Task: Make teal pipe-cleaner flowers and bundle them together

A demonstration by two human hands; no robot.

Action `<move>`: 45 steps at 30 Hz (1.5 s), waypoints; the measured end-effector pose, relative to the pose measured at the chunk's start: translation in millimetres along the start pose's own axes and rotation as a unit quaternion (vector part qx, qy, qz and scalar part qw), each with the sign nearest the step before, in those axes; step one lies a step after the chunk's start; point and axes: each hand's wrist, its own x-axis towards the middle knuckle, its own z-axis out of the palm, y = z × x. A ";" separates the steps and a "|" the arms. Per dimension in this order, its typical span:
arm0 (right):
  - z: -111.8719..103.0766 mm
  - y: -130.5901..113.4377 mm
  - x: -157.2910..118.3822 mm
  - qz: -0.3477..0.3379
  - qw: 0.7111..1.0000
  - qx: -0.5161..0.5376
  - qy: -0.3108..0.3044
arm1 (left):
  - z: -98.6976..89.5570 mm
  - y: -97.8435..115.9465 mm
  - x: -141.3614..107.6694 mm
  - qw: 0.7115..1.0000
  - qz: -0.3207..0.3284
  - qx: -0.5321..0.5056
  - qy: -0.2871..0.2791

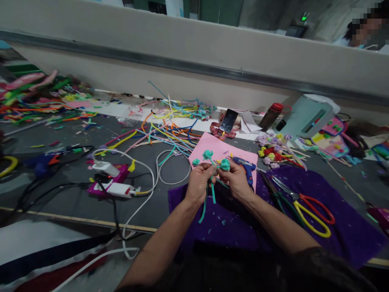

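Observation:
Green pipe-cleaner flowers (pixel 225 164) are held between both hands, over a purple cloth (pixel 194 235) and the near edge of a pink sheet (pixel 212 142). My left hand (pixel 199 182) pinches the stems under the left blooms, and green stem ends (pixel 213 194) hang below the fingers. Fingers of my right hand (pixel 238 180) close round the base of the right-hand bloom. The two hands nearly touch, and the exact grip points are partly hidden. Just beyond the right hand lies a blue glue gun (pixel 247 168) on the pink sheet.
Scissors (pixel 313 211) and dark-handled pliers (pixel 279 194) lie right on the cloth. Left stands a magenta power strip (pixel 118 182) with looping cables. Loose pipe cleaners (pixel 164 134), a phone (pixel 229 121), a bottle (pixel 271 115) and finished flowers (pixel 273 148) lie farther back. A person is beyond the partition.

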 end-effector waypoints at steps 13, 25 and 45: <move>-3.3 2.9 -1.3 0.055 0.997 0.051 0.021 | -2.4 6.1 -4.3 0.998 -0.035 -0.002 -0.047; -4.7 7.3 -1.5 0.108 0.990 0.089 0.009 | -1.3 8.5 -5.7 0.987 0.037 0.156 -0.008; 0.6 -1.5 -7.2 0.095 0.992 0.079 -0.031 | -4.0 -0.1 -5.2 0.981 0.139 0.125 0.058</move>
